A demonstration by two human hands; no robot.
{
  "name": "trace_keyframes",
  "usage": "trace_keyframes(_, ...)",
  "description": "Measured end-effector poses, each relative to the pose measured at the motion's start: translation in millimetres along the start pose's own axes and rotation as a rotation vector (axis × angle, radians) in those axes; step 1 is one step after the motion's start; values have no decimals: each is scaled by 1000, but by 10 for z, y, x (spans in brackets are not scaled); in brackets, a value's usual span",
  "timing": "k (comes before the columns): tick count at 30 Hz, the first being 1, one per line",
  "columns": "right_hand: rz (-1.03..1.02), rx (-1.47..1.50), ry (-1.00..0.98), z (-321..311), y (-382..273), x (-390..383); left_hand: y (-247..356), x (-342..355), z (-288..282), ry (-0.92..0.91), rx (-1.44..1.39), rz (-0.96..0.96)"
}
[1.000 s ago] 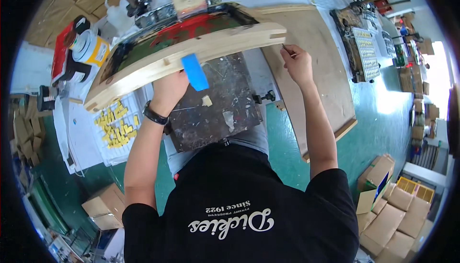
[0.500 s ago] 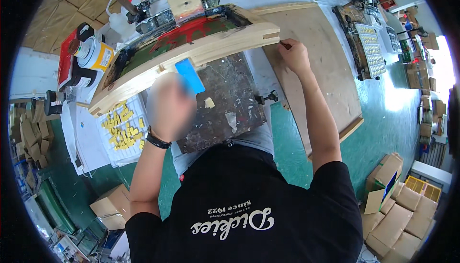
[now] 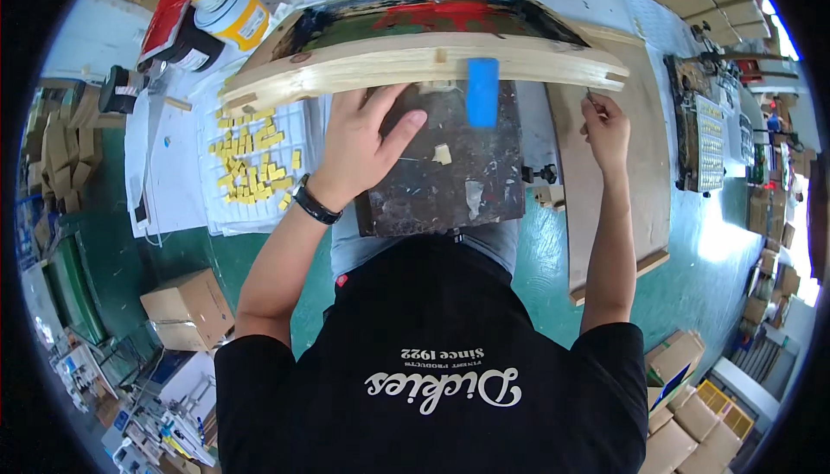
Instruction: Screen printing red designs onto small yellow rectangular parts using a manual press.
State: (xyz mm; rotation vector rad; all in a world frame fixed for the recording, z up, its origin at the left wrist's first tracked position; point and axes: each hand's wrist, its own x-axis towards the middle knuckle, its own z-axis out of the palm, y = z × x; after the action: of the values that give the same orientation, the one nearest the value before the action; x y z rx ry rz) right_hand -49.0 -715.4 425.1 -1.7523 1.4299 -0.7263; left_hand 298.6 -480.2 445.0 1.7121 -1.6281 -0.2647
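A wooden screen frame [image 3: 536, 60], smeared inside with red, green and black ink, stands tilted above a dark stained platen [image 3: 402, 197]. A blue piece [image 3: 482, 98] hangs from its near rail. My left hand [image 3: 363, 146] is open below the rail, left of the blue piece, thumb apart and fingertips reaching toward the rail's underside; whether they touch it is unclear. My right hand [image 3: 607, 133] is closed on a thin dark item [image 3: 589, 93] under the frame's right end. A small pale yellow piece [image 3: 442, 154] lies on the platen.
Yellow pieces [image 3: 251, 187] fill a white tray at left, with cans [image 3: 232, 12] behind. A brown board [image 3: 596, 215] lies at right beside another printing rig [image 3: 689, 128]. A metal clamp [image 3: 538, 176] juts from the platen's right. Cardboard boxes [image 3: 181, 310] stand on the green floor.
My view has shifted, so the frame appears farther right and more level. My left hand has come away from the blue piece, its thumb now spread. My right hand still pinches the thin item.
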Motion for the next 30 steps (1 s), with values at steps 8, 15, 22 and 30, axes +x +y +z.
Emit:
trace_keyframes(8, -85, 107, -12, 92, -337, -240, 47, 61, 175, 112, 447, 121)
trace_keyframes(15, -142, 114, -30, 181, -570, -451, 63, 67, 122, 92, 484, 98)
trace_keyframes(22, -149, 110, -66, 152, -556, -533, 41, 50, 41, 111, 398, 229)
trace_keyframes(30, -258, 512, 20, -87, -817, -264, -142, -257, -570, 867, -488, -252)
